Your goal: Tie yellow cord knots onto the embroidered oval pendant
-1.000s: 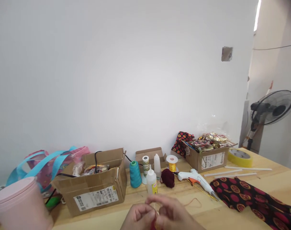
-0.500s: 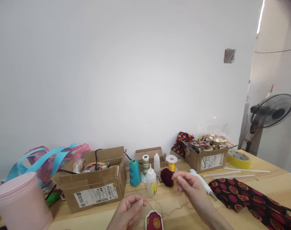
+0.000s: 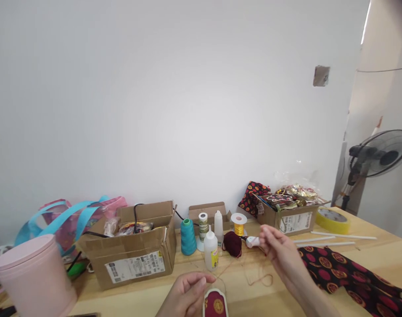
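My left hand point(image 3: 187, 293) is low at the bottom edge, fingers curled and pinched next to a small red pouch with a gold emblem point(image 3: 214, 304) on the wooden table point(image 3: 148, 295). My right hand point(image 3: 280, 253) is raised to the right, fingers pinched on a thin orange-red thread point(image 3: 236, 266) that runs down toward the pouch, with slack loops point(image 3: 262, 280) on the table. A white glue bottle point(image 3: 210, 254) stands just behind the pouch.
Behind stand a teal thread cone point(image 3: 187, 237), smaller spools, a dark red yarn ball point(image 3: 232, 244), a gold spool point(image 3: 238, 224), a glue gun point(image 3: 254, 241) and cardboard boxes point(image 3: 135, 255). A pink tub point(image 3: 32, 275) is at left, patterned fabric point(image 3: 343, 268), yellow tape point(image 3: 332, 219) and a fan point(image 3: 376, 158) at right.
My hands were together over the pouch; the right hand has drawn away up and to the right, pulling the thread out, while the left stays low by the pouch.
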`<state>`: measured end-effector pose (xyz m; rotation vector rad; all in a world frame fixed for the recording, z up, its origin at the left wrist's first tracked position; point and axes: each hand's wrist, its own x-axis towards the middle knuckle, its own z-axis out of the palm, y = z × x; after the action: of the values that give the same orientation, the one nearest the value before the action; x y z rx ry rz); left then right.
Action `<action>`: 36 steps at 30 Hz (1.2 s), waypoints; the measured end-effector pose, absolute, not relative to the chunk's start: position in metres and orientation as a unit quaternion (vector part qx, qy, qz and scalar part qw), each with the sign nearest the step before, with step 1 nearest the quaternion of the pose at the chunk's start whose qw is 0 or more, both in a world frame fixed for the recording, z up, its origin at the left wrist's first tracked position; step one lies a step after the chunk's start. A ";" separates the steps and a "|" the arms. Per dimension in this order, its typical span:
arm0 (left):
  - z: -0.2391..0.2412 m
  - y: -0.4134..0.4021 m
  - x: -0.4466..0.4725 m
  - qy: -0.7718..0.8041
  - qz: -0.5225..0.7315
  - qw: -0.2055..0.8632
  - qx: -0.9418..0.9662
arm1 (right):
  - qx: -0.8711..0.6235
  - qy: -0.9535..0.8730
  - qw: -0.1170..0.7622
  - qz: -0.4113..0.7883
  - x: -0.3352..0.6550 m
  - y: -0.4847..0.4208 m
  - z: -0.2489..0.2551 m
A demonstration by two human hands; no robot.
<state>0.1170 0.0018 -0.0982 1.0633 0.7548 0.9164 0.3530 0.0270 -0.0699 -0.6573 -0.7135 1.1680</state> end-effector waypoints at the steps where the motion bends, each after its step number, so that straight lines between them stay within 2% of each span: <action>1: -0.097 0.002 0.116 0.334 0.413 0.701 0.476 | -0.278 -0.292 0.749 0.525 0.363 0.028 -0.066; 6: -0.102 0.004 0.114 0.321 0.426 0.707 0.465 | -0.191 -0.227 0.847 0.441 0.402 0.025 -0.048; 11: -0.112 0.009 0.112 0.321 0.441 0.706 0.452 | -0.207 -0.283 0.863 0.364 0.424 0.007 -0.004; 17: -0.110 0.011 0.112 0.323 0.438 0.710 0.446 | -0.333 -0.418 0.773 0.341 0.427 0.002 0.033; 23: -0.110 0.013 0.111 0.342 0.456 0.706 0.420 | -0.474 -0.451 0.686 0.317 0.447 0.001 0.023; 30: -0.114 0.013 0.111 0.330 0.448 0.716 0.422 | -0.650 -0.532 0.537 0.082 0.474 -0.003 0.003; 33: -0.116 0.014 0.110 0.330 0.455 0.716 0.414 | -0.650 -0.574 0.496 -0.051 0.477 -0.004 0.001; 36: -0.118 0.016 0.109 0.336 0.469 0.709 0.405 | -0.657 -0.582 0.477 -0.047 0.471 -0.005 0.001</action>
<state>0.1094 0.0157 -0.1181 0.8998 0.7453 1.0416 0.4709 -0.0048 0.0014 -1.6041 -1.4220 -0.1143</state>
